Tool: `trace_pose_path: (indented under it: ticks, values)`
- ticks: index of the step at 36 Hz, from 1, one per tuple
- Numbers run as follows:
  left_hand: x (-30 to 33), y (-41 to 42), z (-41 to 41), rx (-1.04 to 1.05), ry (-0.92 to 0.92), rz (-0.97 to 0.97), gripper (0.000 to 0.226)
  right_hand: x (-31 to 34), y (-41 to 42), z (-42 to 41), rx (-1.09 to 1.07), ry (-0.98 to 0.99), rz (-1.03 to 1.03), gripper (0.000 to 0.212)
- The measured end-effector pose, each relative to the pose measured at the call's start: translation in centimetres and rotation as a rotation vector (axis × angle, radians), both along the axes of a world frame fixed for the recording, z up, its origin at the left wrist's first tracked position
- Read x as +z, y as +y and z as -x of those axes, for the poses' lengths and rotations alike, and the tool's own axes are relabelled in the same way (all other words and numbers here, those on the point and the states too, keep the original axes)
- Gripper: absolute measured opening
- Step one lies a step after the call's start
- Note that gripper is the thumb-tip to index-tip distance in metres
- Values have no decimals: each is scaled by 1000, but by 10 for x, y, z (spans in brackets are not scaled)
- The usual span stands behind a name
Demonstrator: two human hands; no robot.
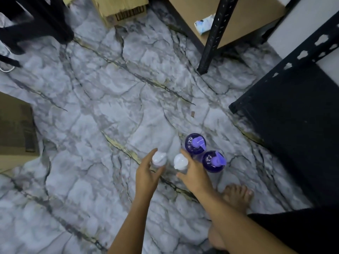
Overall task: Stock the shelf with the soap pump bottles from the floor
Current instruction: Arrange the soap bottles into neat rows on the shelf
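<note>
Looking down, I see my left hand (146,171) curled round a white-capped bottle (159,158), fingers (161,170) wrapping it but whether they grip firmly I cannot tell; my right hand (194,173) wraps the second white-capped bottle (180,161) likewise; two purple bottles (195,143) (214,161) stand upright just beside it on the marble floor (110,107), touching each other; the black shelf (293,114) sits right of them; cardboard boxes (121,10) lie beyond.
</note>
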State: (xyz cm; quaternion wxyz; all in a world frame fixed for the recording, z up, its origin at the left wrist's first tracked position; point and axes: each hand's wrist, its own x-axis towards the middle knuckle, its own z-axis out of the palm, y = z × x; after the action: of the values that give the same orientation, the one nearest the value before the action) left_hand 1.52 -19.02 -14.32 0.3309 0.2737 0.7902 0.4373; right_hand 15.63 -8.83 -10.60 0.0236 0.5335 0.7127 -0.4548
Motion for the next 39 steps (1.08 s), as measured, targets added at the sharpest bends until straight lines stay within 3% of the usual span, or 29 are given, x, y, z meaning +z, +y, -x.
trace_pose_path:
  ticks: [7,18,25,32,35,39]
  values:
    - [-1,3,-4,25,-72,5,59,6,1,-1,79,-100,-126,63]
    - [6,2,-1,0,-103,13,58,46,0,-2,118,-104,-156,50]
    - [39,5,-1,-18,-10,-12,54,96,3,-13,154,-122,-217,47]
    - [78,7,12,-32,59,-50,35,147,-1,-14,89,1,-259,45]
    - [102,13,17,-70,124,-138,42,164,-4,-18,35,118,-248,57]
    - [143,25,18,-68,155,-246,51,190,-2,-27,-18,226,-279,53]
